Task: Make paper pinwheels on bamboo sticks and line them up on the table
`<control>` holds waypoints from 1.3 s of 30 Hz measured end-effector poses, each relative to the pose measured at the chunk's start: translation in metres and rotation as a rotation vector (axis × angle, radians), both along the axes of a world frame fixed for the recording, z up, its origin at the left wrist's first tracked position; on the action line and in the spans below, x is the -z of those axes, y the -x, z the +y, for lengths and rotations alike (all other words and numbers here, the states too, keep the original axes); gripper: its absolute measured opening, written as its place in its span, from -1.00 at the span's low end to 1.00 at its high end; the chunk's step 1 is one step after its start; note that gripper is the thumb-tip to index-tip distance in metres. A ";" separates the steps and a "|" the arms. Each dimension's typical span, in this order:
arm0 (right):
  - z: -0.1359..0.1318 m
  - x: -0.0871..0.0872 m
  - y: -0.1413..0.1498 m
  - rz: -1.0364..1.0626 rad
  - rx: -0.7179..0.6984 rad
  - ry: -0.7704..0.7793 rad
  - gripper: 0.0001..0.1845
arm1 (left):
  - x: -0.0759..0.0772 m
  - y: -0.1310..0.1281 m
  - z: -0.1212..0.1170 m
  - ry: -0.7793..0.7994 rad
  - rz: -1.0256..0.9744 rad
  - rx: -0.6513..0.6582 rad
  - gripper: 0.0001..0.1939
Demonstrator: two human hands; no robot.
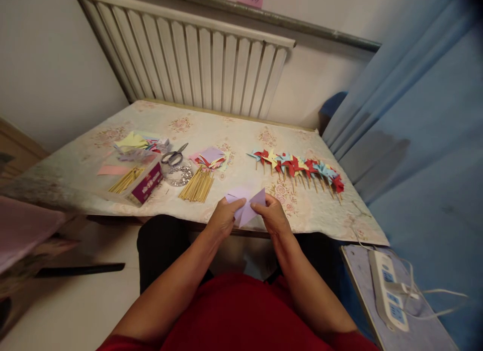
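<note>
White radiator point(204, 64): it stands along the wall point(41, 64).
Floral tablecloth point(230, 132): it is pale; the blue curtain point(422, 140) hangs at its right.
Plastic box point(147, 184): at left, it holds gold-coloured sticks point(126, 180).
Round clear container point(167, 177): just beside the box, it holds small silvery pieces point(183, 174).
Left hand point(224, 215): it pinches one side of the purple paper point(246, 215).
Right hand point(275, 216): it pinches the other side; I see this paper between both hands, near the cloth's edge.
Paper pinwheels point(292, 166): they lie in a row.
Power strip point(388, 293): lower right, white plug point(402, 289) inserted.
</note>
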State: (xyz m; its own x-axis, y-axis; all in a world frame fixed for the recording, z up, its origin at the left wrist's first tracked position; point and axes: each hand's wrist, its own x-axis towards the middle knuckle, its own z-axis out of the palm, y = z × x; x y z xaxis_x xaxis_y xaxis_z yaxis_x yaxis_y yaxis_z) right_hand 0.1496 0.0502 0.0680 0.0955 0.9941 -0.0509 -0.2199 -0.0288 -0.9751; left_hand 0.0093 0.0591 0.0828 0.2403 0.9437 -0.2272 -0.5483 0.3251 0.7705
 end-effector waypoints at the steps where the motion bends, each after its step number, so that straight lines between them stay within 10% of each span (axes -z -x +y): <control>1: 0.000 0.000 0.000 0.003 -0.002 -0.004 -0.72 | 0.000 0.000 0.000 0.006 0.003 -0.004 -0.66; 39: 0.002 0.002 -0.005 -0.172 -0.095 0.011 -0.76 | 0.007 0.011 0.006 -0.072 0.389 0.071 -0.66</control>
State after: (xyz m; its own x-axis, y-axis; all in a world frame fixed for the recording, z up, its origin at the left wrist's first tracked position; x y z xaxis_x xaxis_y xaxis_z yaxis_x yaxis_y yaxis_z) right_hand 0.1542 0.0524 0.0658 0.0096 0.9985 -0.0531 -0.0461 -0.0526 -0.9976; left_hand -0.0017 0.0654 0.0761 0.2144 0.9447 -0.2483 -0.1891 0.2896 0.9383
